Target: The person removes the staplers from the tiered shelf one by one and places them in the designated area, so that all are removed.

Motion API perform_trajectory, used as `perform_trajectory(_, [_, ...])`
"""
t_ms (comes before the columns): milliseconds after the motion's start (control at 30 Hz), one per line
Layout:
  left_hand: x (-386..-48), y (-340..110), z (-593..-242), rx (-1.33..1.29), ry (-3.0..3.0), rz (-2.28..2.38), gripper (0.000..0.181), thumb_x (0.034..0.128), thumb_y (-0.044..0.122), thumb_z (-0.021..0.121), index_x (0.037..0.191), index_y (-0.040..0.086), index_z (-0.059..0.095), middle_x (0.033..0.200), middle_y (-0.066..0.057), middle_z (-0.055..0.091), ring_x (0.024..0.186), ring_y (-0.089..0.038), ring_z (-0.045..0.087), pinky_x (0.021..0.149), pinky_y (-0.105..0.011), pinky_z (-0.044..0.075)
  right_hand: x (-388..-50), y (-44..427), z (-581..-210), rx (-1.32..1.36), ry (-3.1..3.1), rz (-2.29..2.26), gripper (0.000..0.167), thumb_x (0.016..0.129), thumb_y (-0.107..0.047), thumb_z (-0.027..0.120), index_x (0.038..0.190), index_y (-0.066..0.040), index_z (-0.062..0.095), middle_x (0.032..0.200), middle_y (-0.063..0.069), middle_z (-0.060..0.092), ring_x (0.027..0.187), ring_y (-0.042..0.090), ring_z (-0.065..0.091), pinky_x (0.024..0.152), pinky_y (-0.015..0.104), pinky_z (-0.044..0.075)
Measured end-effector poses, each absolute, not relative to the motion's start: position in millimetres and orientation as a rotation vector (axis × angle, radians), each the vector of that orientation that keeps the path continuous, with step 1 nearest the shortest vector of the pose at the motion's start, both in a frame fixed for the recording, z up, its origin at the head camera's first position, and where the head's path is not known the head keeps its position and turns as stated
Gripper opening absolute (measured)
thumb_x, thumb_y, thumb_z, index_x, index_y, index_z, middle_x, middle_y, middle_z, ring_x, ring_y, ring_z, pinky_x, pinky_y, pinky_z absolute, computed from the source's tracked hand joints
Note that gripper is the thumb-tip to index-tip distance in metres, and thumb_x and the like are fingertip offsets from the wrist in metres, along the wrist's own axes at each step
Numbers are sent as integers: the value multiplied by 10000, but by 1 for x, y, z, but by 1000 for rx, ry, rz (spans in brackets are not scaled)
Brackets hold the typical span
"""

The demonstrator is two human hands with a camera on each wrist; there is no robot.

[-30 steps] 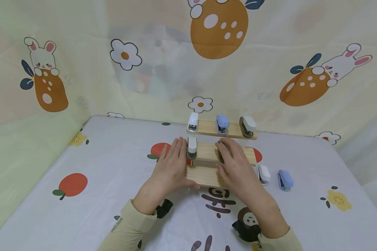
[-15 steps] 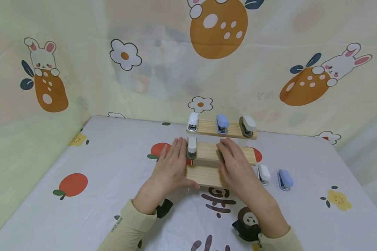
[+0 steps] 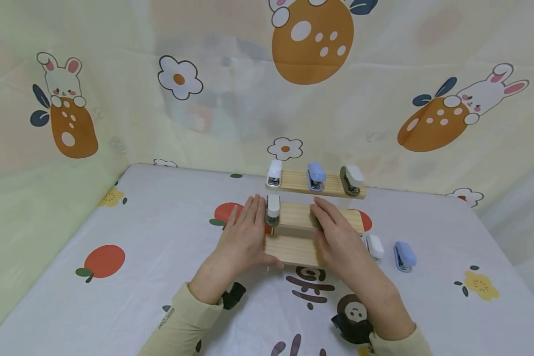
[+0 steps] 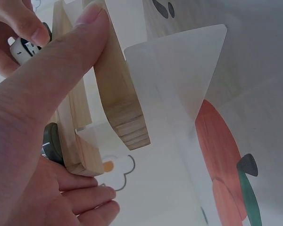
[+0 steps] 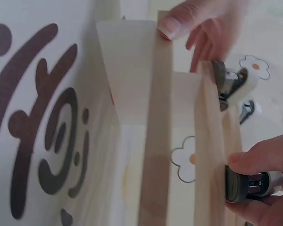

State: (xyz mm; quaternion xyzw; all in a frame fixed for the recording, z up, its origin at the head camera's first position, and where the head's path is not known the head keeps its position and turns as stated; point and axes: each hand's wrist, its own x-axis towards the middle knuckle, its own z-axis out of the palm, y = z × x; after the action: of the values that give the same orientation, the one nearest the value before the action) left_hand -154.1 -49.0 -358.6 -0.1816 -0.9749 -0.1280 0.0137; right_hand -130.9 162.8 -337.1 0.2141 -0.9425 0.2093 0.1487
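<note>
A tiered stand has a wooden front slat [image 3: 291, 249] and middle slat [image 3: 293, 213], joined by translucent end panels [image 4: 174, 70]. My left hand [image 3: 242, 240] braces its left end, fingers straight beside the middle slat and thumb on the front slat. My right hand [image 3: 343, 244] pinches a mini stapler [image 5: 238, 186] with a dark base and pale top, standing on the middle slat; the hand mostly hides it in the head view. A similar white-topped stapler [image 3: 273, 210] stands at that slat's left end, next to my left fingers.
On the back slat [image 3: 293, 179] stand a white stapler [image 3: 274, 174], a blue stapler [image 3: 316, 176] and a grey-and-white stapler [image 3: 352, 180]. Right of the stand, a white stapler [image 3: 374, 247] and a blue stapler [image 3: 404, 256] rest on the patterned cloth [image 3: 160, 237]. A printed curtain hangs behind.
My right hand has shifted slightly right over the middle slat, and less of the stapler it pinches shows now. My left hand keeps its place on the stand's end.
</note>
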Motion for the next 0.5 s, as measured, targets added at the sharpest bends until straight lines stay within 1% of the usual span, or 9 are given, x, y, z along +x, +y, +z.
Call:
perform_trajectory(167, [-154, -50, -358, -549, -3046, -405, 1442, 533, 635, 893, 1567, -31, 141, 1647, -186, 181, 1542, -309, 167, 1246, -515, 165, -130, 169, -333, 634, -2649, 587, 476, 868, 81, 653, 1329, 98, 535, 1436, 242, 486, 1289, 416, 527, 1007, 522, 498])
perform_trajectory(267, [-155, -50, -358, -542, -3049, -409, 1441, 532, 632, 895, 1568, -28, 143, 1648, -185, 180, 1542, -308, 166, 1244, -520, 168, -128, 173, -329, 623, -2659, 591, 493, 870, 65, 665, 1342, 97, 523, 1442, 247, 477, 1286, 430, 522, 973, 534, 515])
perform_trajectory(500, [-155, -49, -357, -551, -3044, -419, 1438, 528, 630, 897, 1566, -32, 152, 1647, -185, 187, 1542, -306, 169, 1244, -519, 169, -122, 181, -325, 599, -2651, 592, 509, 882, 18, 675, 1360, 86, 512, 1450, 260, 462, 1283, 439, 519, 949, 568, 517])
